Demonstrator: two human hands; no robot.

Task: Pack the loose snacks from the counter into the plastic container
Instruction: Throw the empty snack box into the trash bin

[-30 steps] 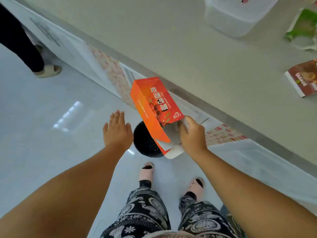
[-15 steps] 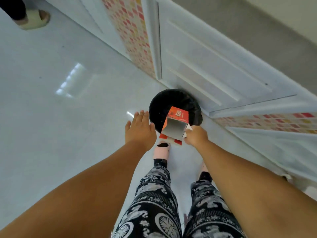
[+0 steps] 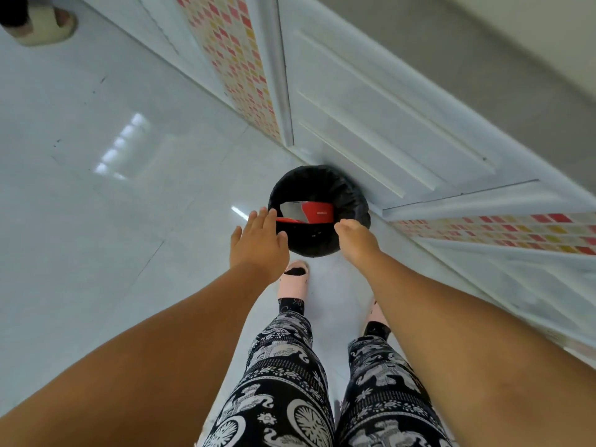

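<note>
A bin [image 3: 319, 211] stands on the floor [image 3: 96, 221] against the foot of a cabinet door [image 3: 371, 117], with a box [image 3: 309, 212] lying inside it. The left hand [image 3: 258, 243] hovers over the bin's left rim, the right hand [image 3: 356, 240] over its right rim. The person's feet [image 3: 293, 280] are just behind the bin.

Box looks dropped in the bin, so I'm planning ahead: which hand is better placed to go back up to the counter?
Probably right. The right hand is on the cabinet side; the left hand hangs open on the floor side. Both look empty, and the counter is out of view.

Glossy pale floor [image 3: 96, 253], black-lined bin [image 3: 322, 185], slippered feet [image 3: 293, 280]
</note>
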